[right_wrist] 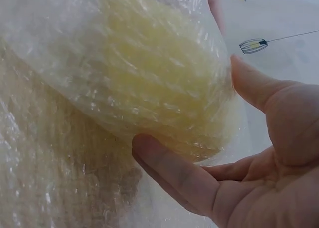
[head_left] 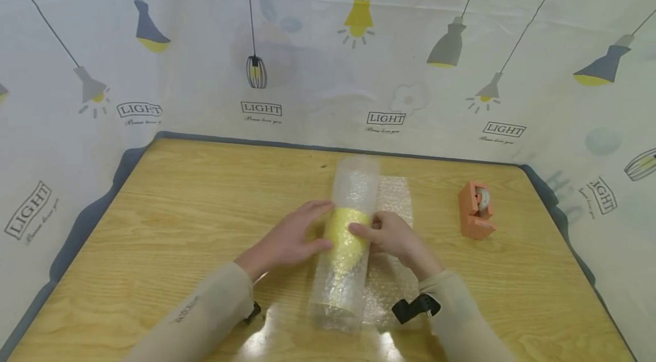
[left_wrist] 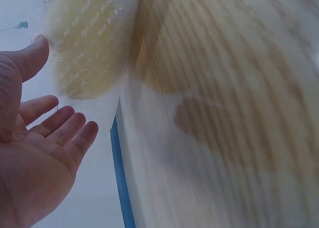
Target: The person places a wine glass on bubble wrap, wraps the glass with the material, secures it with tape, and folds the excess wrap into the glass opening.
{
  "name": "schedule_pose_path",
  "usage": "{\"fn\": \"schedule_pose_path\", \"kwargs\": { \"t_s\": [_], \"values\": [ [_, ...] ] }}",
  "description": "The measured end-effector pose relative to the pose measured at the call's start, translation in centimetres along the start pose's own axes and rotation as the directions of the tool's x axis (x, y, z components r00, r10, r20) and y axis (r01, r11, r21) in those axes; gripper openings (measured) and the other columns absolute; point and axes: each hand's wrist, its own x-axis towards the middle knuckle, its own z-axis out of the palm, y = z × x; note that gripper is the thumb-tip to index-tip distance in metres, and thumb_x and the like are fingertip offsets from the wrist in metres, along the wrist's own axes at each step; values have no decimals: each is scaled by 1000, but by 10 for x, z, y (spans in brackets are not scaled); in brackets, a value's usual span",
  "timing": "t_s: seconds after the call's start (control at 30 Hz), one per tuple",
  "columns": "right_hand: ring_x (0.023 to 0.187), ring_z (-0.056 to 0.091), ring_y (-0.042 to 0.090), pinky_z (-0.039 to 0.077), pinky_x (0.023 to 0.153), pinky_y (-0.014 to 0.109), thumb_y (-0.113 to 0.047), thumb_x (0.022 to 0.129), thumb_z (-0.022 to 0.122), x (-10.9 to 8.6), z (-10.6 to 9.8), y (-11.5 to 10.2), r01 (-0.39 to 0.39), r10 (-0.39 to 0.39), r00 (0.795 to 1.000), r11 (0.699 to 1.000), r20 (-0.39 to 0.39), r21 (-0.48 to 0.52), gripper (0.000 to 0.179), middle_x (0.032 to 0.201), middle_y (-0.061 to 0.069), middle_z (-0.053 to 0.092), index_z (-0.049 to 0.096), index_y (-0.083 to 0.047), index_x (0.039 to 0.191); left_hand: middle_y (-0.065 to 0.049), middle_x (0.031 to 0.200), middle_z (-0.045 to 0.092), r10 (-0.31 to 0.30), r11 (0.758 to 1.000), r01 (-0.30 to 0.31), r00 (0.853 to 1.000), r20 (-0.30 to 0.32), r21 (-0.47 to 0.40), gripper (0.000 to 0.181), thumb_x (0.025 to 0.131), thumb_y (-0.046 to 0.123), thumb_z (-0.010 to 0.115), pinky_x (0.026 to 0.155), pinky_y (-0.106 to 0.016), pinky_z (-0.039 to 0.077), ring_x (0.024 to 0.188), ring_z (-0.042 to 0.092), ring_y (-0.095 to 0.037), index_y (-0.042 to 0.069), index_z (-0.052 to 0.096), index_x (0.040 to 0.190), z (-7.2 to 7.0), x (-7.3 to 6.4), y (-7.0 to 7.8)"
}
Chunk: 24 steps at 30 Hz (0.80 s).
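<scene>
A yellow rounded object (head_left: 348,239) lies inside a roll of clear bubble wrap (head_left: 357,180); its exact kind is blurred by the layers. From the right of the roll, a loose flat part of the sheet (head_left: 397,282) spreads over the table. My left hand (head_left: 292,239) is at the roll's left side, fingers loosely extended and thumb near the yellow part. On the right side, my right hand (head_left: 397,237) holds the wrapped roll, its thumb on top. In the right wrist view, the index finger (right_wrist: 174,171) curves under the bubble wrap (right_wrist: 65,63).
An orange tape dispenser (head_left: 476,211) with a roll of tape stands on the right of the wooden table (head_left: 205,180). Behind and beside the table hangs a white sheet (head_left: 318,83) printed with lamps. A black strap (head_left: 417,309) is on my right wrist.
</scene>
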Motion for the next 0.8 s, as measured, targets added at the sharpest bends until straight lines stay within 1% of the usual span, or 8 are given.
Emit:
{"fn": "schedule_pose_path", "kwargs": {
  "t_s": [0.17, 0.33, 0.43, 0.6, 0.73, 0.8],
  "values": [
    [94, 68, 26, 62, 86, 45, -36, 97, 73, 0, 3, -1, 25, -25, 1000, 1000, 17, -1, 54, 113, 20, 67, 59, 9, 123, -7, 166, 35, -31, 999, 31, 1000, -1, -25, 80, 93, 33, 76, 124, -54, 29, 151, 35, -30, 13, 38, 160, -4, -3, 2],
    [100, 68, 30, 63, 86, 44, -31, 97, 73, 1, 3, 0, 28, -31, 999, 997, 34, 70, 59, 125, 25, 59, 51, 8, 136, -8, 166, 35, -25, 999, 25, 1000, 0, -35, 79, 93, 31, 76, 124, -54, 28, 152, 34, -30, 12, 37, 160, -3, -2, 4],
    [103, 68, 32, 63, 87, 45, -28, 98, 73, 2, 2, 1, 34, -38, 998, 995, 46, 92, 61, 134, 27, 55, 48, 6, 141, -8, 165, 36, -16, 999, 16, 1000, -1, -32, 80, 93, 31, 76, 124, -53, 29, 151, 35, -30, 12, 37, 160, -2, -2, 4],
    [105, 68, 32, 62, 88, 45, -33, 97, 73, 1, -4, 2, 40, -40, 998, 999, 41, 3, 59, 135, 26, 59, 53, 4, 139, -6, 166, 36, -3, 1000, 3, 1000, -3, -22, 80, 93, 32, 76, 125, -51, 29, 151, 35, -29, 12, 37, 160, 0, 1, 7],
    [105, 68, 31, 62, 87, 44, -37, 97, 72, 0, -8, 3, 49, -46, 998, 995, 32, -89, 59, 128, 24, 64, 57, 5, 136, -6, 166, 35, -1, 1000, 1, 1000, -6, -13, 81, 93, 32, 76, 124, -51, 29, 151, 35, -28, 12, 36, 160, 3, 2, 9],
    [100, 69, 30, 62, 85, 43, -38, 96, 73, 0, -9, 2, 28, -26, 999, 993, 19, -113, 59, 124, 23, 66, 60, 6, 133, -6, 166, 35, -3, 1000, 3, 1000, -5, -10, 81, 93, 33, 76, 124, -51, 30, 151, 35, -29, 12, 36, 160, 4, 3, 11]
  ]
}}
